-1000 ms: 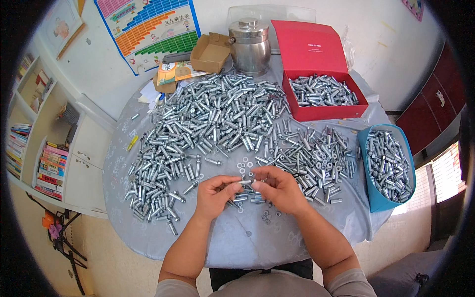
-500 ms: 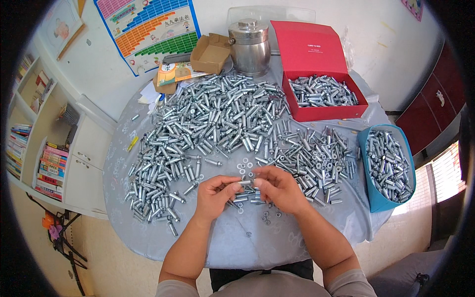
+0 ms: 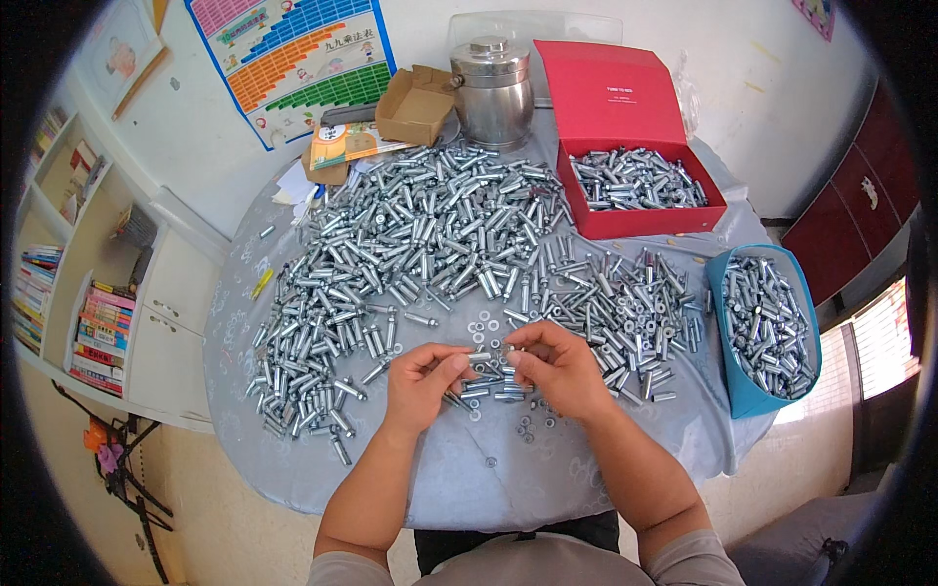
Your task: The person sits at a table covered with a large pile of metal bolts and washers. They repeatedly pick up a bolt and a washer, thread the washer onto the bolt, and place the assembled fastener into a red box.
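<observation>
My left hand [image 3: 427,386] is closed, pinching a short silver expansion bolt [image 3: 479,358] between thumb and fingers, its free end toward my right hand. Slightly apart from that end, my right hand [image 3: 559,371] has thumb and forefinger pressed together; whatever is between them is too small to name. Loose washers [image 3: 483,326] lie just beyond my hands, and small nuts [image 3: 526,430] sit on the cloth below the right one. A large heap of silver expansion bolts [image 3: 420,230] spreads beyond and to the left. Another pile of metal sleeves and nuts [image 3: 625,308] lies to the right.
A red lidded box [image 3: 645,223] and a teal bin [image 3: 765,398], both holding metal parts, stand at the right. Behind the heap are a steel pot [image 3: 493,98], a small open cardboard box [image 3: 415,112] and a book. A yellow tool [image 3: 262,283] lies at the table's left.
My right hand has shifted slightly right, widening the gap from the bolt's end. My left hand stays almost in place with the bolt.
</observation>
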Tool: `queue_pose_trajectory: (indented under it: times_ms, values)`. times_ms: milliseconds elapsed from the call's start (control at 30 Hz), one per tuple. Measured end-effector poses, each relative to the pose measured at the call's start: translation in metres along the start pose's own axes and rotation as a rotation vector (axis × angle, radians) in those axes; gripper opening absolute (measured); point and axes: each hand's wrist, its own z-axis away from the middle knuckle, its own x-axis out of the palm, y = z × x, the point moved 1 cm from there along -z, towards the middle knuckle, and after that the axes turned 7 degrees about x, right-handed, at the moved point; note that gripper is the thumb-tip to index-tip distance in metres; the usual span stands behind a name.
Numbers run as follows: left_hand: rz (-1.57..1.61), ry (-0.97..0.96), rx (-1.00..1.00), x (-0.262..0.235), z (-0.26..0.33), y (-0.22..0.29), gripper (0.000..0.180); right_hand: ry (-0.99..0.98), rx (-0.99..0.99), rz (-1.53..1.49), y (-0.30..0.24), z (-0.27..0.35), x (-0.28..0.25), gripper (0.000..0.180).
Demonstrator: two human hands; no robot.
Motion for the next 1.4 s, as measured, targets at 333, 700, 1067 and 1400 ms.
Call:
queue_pose_trajectory:
  times_ms: [333,700,1067,1400]
  values:
    - [-0.158,-0.076,0.103,0.011,0.003,0.0,0.023,-0.118,0.201,0.013,-0.005,-0.001,0.005,0.012]
    - [-0.327,-0.057,0.196,0.002,0.0,0.008,0.018,0.311,-0.019,0.141,-0.004,-0.004,-0.014,0.01]
    - [-1.062,0.07,0.45,-0.044,-0.009,0.028,0.02,0.478,-0.228,0.432,-0.006,-0.001,-0.012,0.016]
    - [-1.222,-0.091,0.291,-0.045,-0.008,0.03,0.016,0.489,-0.244,0.462,-0.009,-0.001,-0.006,0.015]
